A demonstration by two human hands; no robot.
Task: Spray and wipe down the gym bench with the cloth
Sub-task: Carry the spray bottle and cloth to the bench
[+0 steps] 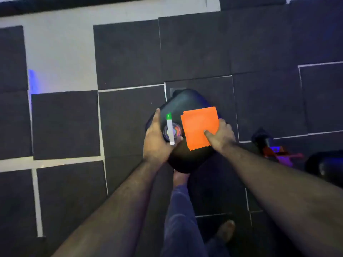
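I look straight down at a black padded bench seat (182, 101) that I hold from both sides. A square orange cloth (199, 125) lies flat on its right half. A slim white spray bottle (169, 129) with a green cap lies on the left half, over a round coloured logo. My left hand (156, 140) grips the pad's left edge, index finger stretched along the rim, thumb at the bottle's lower end. My right hand (221, 136) grips the pad's right edge, and its thumb presses the cloth's lower right part against the pad.
Dark foam floor tiles (65, 125) with pale seams cover the ground; a bare pale floor strip (59, 56) shows at upper left. My legs and bare feet (225, 230) stand below the pad. A red and black item (274, 149) and a dark roll (324, 164) lie at right.
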